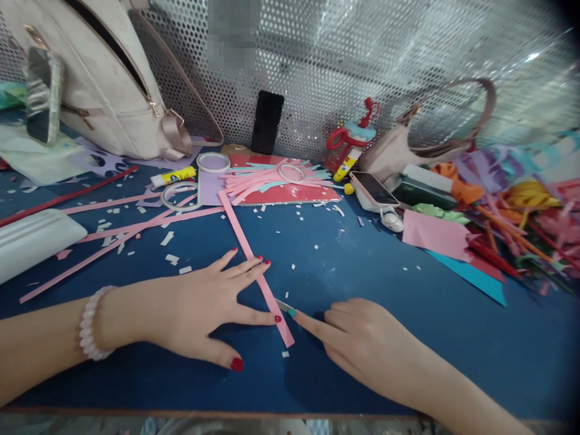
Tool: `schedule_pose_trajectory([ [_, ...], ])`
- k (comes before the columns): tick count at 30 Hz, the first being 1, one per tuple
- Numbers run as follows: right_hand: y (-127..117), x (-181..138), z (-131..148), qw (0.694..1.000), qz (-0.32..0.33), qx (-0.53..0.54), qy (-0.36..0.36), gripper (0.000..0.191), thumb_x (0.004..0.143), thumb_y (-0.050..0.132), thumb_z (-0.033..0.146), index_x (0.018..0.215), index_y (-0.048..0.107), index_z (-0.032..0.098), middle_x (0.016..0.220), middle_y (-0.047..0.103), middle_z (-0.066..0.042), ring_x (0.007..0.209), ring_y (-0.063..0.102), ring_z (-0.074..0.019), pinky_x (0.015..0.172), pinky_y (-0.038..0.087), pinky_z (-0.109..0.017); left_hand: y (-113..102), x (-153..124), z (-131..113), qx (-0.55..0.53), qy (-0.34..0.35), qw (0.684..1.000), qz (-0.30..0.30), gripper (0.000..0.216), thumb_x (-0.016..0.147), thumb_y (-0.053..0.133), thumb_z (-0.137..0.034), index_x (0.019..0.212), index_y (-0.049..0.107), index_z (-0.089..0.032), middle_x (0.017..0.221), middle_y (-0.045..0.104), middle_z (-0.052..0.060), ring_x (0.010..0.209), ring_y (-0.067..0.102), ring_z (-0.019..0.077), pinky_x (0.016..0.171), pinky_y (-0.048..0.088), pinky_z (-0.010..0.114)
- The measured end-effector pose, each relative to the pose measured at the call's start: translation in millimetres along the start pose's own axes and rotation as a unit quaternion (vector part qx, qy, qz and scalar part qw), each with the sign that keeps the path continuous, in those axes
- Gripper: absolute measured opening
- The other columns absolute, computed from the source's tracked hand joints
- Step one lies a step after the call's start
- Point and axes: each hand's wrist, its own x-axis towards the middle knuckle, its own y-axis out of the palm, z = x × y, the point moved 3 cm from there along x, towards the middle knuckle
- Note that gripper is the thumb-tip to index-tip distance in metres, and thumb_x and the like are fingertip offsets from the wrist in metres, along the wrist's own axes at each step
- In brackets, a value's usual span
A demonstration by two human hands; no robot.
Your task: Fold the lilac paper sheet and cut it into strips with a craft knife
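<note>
A narrow pink paper strip (244, 243) lies slantwise on the blue tabletop, running down to the right. My left hand (190, 311) is spread flat, fingers apart, with several fingertips resting on the strip. To the right of the strip, my right hand (362, 335) is closed, its index finger stretched along a small craft knife (284, 306). The knife's thin metal blade meets the strip's right edge near its lower end; a teal spot shows at the fingertip, and the handle is hidden under the hand.
Pink and light-blue strips (263, 181) lie on a red sheet (312, 194) at the back, with tape rolls (214, 162) and a glue stick (174, 176). A dark phone (267, 124) leans against the perforated panel. Bags, coloured paper (435, 232) and white scraps (172, 259) surround the work area.
</note>
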Motion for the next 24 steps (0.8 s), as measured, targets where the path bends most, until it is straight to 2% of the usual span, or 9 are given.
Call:
schedule_pose_trajectory([
  [10,-1.5,10.0,-6.5,1.0,0.007,0.007,-0.001,0.041,0.089,0.049,0.013,0.129,0.056,0.018,0.063,0.06,0.003,0.054,0.053,-0.0138,0.052,0.03,-0.03,0.8,-1.3,-0.2,-0.004,0.0,1.0,0.014,0.062,0.088,0.053,-0.059,0.145,0.034,-0.042,0.158,0.008,0.018,0.143,0.0,0.0414,0.104,0.012,0.074],
  [17,-1.2,26.4,-9.7,1.0,-0.002,0.006,-0.011,0.041,0.087,0.052,0.013,0.128,0.057,0.017,0.063,0.061,0.003,0.054,0.055,-0.0134,0.052,0.03,-0.03,1.1,-2.0,4.5,0.018,0.013,1.0,-0.007,0.066,0.089,0.051,-0.061,0.147,0.029,-0.04,0.157,0.01,0.018,0.144,0.004,0.0408,0.105,0.014,0.072],
  [21,-1.3,26.2,-11.6,1.0,0.008,0.012,-0.009,0.043,0.087,0.053,0.012,0.13,0.056,0.017,0.064,0.061,0.003,0.054,0.055,-0.0133,0.051,0.03,-0.03,-1.0,-5.9,15.8,0.032,-0.007,0.999,-0.034,0.071,0.091,0.043,-0.064,0.151,0.022,-0.032,0.157,0.016,0.015,0.145,0.008,0.0375,0.109,0.004,0.069],
  [24,-1.9,24.6,-13.0,1.0,0.011,0.016,-0.007,0.043,0.088,0.051,0.012,0.13,0.056,0.018,0.064,0.061,0.003,0.054,0.055,-0.0128,0.051,0.03,-0.029,-0.6,-8.6,23.5,0.028,-0.024,0.999,-0.031,0.069,0.09,0.044,-0.066,0.149,0.023,-0.038,0.158,0.017,0.011,0.144,0.009,0.0399,0.107,0.003,0.072],
])
